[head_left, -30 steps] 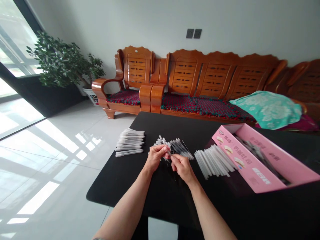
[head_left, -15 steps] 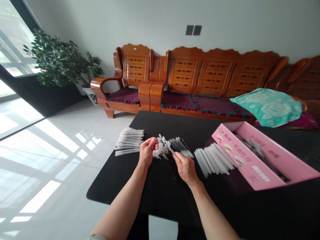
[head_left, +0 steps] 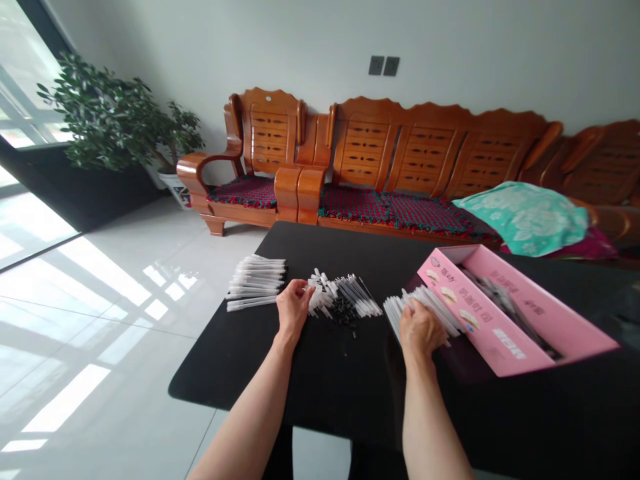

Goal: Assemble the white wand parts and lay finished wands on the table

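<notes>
My left hand [head_left: 293, 307] is closed in a pinch beside a heap of short white pen caps [head_left: 325, 283]; whatever its fingertips hold is too small to make out. On the right, my right hand [head_left: 420, 327] curls down over a row of whitish pen barrels [head_left: 443, 310], its fingers closed on a barrel and partly hidden. Between the hands lie thin pen refills [head_left: 359, 293] with dark tips, and a scatter of small black plugs [head_left: 344, 312]. Left of my left hand, white capped pens [head_left: 257, 280] are stacked side by side.
A pink open box [head_left: 480, 320] with dark and clear contents stands at the right on the black table [head_left: 240, 373]. Behind the table runs a wooden sofa [head_left: 370, 147] with a turquoise cloth [head_left: 530, 217]. A potted plant [head_left: 115, 120] stands at the far left.
My right hand has moved right, from beside the refills onto the pen barrels, uncovering the black plugs. My left hand stays by the caps, still pinched. The view has shifted slightly.
</notes>
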{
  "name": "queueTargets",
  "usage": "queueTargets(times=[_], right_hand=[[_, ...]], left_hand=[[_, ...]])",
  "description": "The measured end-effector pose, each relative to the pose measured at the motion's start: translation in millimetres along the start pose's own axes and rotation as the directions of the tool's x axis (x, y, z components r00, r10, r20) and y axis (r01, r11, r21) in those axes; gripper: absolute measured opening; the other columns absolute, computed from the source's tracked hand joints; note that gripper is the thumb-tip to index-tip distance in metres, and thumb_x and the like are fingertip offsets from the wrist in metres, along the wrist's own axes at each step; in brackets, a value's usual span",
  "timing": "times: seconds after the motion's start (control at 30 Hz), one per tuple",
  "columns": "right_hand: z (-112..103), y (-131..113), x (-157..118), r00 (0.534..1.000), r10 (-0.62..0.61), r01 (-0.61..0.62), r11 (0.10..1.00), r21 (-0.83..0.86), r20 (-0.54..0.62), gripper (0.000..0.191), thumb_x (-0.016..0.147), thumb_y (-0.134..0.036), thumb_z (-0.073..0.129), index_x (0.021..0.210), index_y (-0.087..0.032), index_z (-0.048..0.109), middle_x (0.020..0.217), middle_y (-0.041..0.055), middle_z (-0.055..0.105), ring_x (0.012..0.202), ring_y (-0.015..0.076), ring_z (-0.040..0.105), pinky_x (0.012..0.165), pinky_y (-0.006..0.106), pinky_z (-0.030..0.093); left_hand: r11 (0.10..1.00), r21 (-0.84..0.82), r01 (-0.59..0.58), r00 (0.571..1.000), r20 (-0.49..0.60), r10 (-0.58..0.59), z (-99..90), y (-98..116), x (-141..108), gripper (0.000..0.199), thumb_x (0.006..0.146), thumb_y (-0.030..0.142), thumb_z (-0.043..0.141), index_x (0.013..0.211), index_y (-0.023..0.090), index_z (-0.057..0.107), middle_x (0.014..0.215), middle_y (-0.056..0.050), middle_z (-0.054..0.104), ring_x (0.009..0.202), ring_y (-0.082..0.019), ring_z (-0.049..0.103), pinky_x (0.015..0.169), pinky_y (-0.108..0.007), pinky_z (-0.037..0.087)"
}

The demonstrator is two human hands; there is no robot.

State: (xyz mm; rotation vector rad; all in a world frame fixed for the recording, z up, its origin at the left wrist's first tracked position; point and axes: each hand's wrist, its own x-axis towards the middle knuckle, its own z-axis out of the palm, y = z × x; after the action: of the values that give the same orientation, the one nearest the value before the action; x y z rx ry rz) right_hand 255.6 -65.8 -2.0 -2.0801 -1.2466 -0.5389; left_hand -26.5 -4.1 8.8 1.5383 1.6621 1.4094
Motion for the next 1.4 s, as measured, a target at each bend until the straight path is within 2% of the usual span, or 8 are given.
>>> queueTargets(times=[0.23,0.5,0.73,0.83,0.97,1.13,1.23,1.4], right_hand=[[-1,6,4,0.990,-0.085,0.088,0.996,0.017,-0.115,0.028,0.083,-0.025,0.049,0.091,-0.014,0.074,0.069,0.0100,0.059,0.065,0.0229,0.048,0.064,0.036,0.031],[7,-23,-9,0.983,-0.171,0.177,0.979,0.105,-0.062,0.022,0.086,-0.022,0.050,0.080,-0.016,0.070,0.072,0.0086,0.065,0.068,0.0205,0.050,0.069,0.033,0.032],[10,-27,-12,0.980,-0.171,0.182,0.977,0.115,-0.101,0.026,0.091,-0.023,0.047,0.079,-0.016,0.069,0.070,0.0084,0.065,0.066,0.0199,0.052,0.068,0.031,0.033],[11,-27,-14,0.978,-0.182,0.194,0.974,0.120,-0.100,0.027,0.092,-0.024,0.046,0.080,-0.016,0.069,0.070,0.0082,0.066,0.067,0.0200,0.053,0.069,0.031,0.034],[13,-27,-16,0.976,-0.189,0.203,0.970,0.133,-0.108,0.025,0.091,-0.025,0.047,0.080,-0.017,0.069,0.070,0.0080,0.066,0.066,0.0204,0.053,0.068,0.031,0.034],[15,-26,-16,0.976,-0.186,0.202,0.969,0.145,-0.116,0.024,0.091,-0.024,0.048,0.080,-0.016,0.068,0.070,0.0084,0.066,0.066,0.0200,0.053,0.068,0.031,0.034],[15,-26,-16,0.979,-0.176,0.191,0.970,0.152,-0.107,0.025,0.091,-0.025,0.048,0.080,-0.016,0.069,0.070,0.0085,0.066,0.065,0.0200,0.053,0.067,0.031,0.034],[16,-27,-17,0.983,-0.160,0.172,0.973,0.157,-0.086,0.024,0.091,-0.025,0.048,0.080,-0.016,0.068,0.071,0.0089,0.066,0.066,0.0202,0.053,0.068,0.031,0.034]], left_hand=[[0.980,0.185,-0.074,0.997,0.027,0.071,2.9,-8,1,0.017,0.078,0.035,0.073,0.085,0.019,0.071,0.070,-0.001,0.063,0.063,-0.015,0.058,0.067,-0.027,0.042],[0.985,0.151,-0.086,0.996,-0.004,0.087,0.7,-9,0,0.014,0.079,0.033,0.072,0.084,0.020,0.073,0.080,-0.002,0.063,0.057,-0.012,0.053,0.065,-0.026,0.043],[0.984,0.154,-0.086,0.996,-0.017,0.090,-1.5,-6,-2,0.014,0.082,0.032,0.069,0.085,0.019,0.074,0.080,-0.003,0.064,0.059,-0.012,0.054,0.065,-0.026,0.042],[0.981,0.178,-0.080,0.996,-0.023,0.086,-10.8,-3,-3,0.014,0.087,0.030,0.063,0.087,0.020,0.073,0.084,-0.003,0.066,0.063,-0.014,0.058,0.068,-0.027,0.043],[0.949,0.306,-0.072,0.996,-0.030,0.085,-39.0,-5,-1,0.017,0.090,0.023,0.056,0.093,0.022,0.073,0.096,-0.004,0.069,0.077,-0.017,0.063,0.072,-0.028,0.043],[0.816,0.575,-0.061,0.997,0.071,0.025,-72.6,-19,1,0.016,0.089,0.019,0.057,0.095,0.024,0.071,0.100,-0.005,0.068,0.093,-0.022,0.062,0.071,-0.029,0.042],[0.758,0.647,-0.085,0.993,0.113,0.015,-79.2,-24,-2,0.015,0.089,0.020,0.058,0.095,0.024,0.070,0.103,-0.005,0.067,0.101,-0.024,0.060,0.071,-0.029,0.042],[0.745,0.658,-0.107,0.990,0.139,0.019,-80.8,-22,-9,0.012,0.089,0.024,0.061,0.096,0.025,0.071,0.102,-0.005,0.067,0.102,-0.024,0.060,0.070,-0.028,0.042]])
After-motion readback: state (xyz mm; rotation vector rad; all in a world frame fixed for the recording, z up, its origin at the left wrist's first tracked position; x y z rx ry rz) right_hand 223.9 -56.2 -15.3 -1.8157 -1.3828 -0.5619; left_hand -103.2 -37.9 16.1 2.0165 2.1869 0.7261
